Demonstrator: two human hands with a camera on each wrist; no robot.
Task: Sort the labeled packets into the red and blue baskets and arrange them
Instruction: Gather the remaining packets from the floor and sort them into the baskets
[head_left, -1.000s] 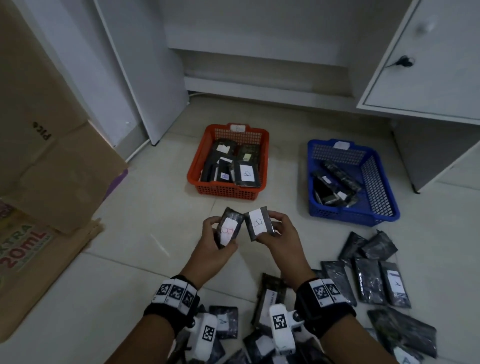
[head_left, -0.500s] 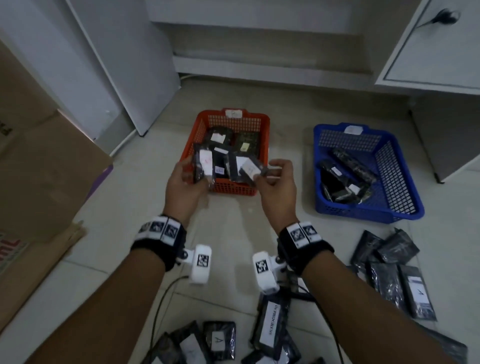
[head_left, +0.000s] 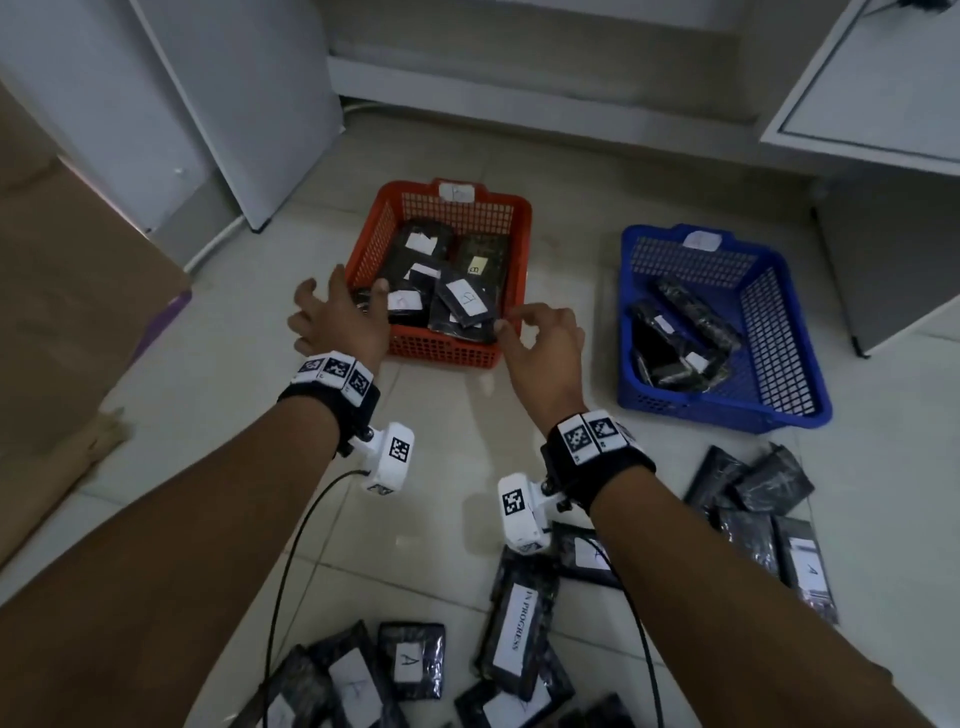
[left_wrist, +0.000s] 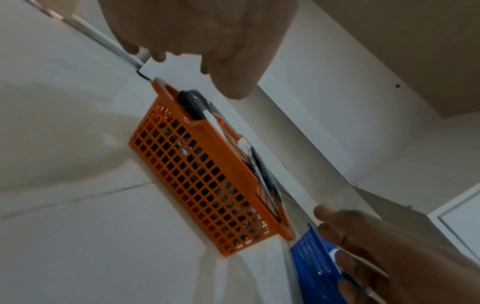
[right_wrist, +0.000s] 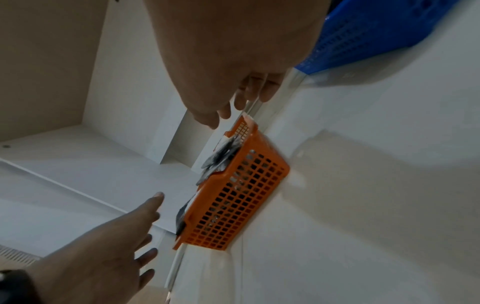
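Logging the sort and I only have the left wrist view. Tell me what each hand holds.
Observer: Nothing. The left hand is spread at the red basket's near left corner. The right hand is loosely curled at its near right corner.
Operator: Read me the labels in there.
Observer: One yellowish label reads B. The others are too blurred to read.
Operator: Report the blue basket.
Observer: The blue basket holds a few dark packets, piled toward its near left corner.
Operator: Report the floor.
Observer: The loose packets lie near the person: one reads A, another IN PROGRESS.
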